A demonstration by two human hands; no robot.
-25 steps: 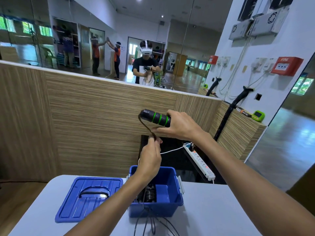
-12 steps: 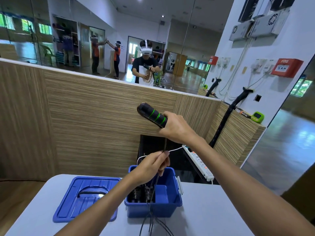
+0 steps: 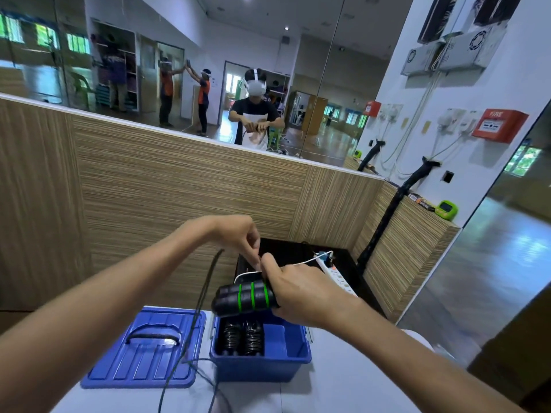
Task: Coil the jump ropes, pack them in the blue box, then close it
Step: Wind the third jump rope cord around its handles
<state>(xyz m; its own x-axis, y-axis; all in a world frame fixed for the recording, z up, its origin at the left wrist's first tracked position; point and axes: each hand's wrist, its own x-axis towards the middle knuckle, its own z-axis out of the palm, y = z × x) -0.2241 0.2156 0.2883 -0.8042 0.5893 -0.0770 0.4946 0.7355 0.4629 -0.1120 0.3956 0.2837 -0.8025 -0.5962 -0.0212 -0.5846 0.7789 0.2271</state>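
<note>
Near the centre of the head view, the right hand (image 3: pixel 301 293) grips the black foam handles (image 3: pixel 243 298) with green rings, held level just above the blue box (image 3: pixel 295 357). Above it, the left hand (image 3: pixel 235 236) bends down at the wrist and pinches the thin black rope (image 3: pixel 205 287), which hangs to the white table (image 3: pixel 343 389). Inside the plastic box lie coiled ropes (image 3: pixel 243 338). At lower left, the ribbed blue lid (image 3: pixel 143 356) lies flat beside the box.
</note>
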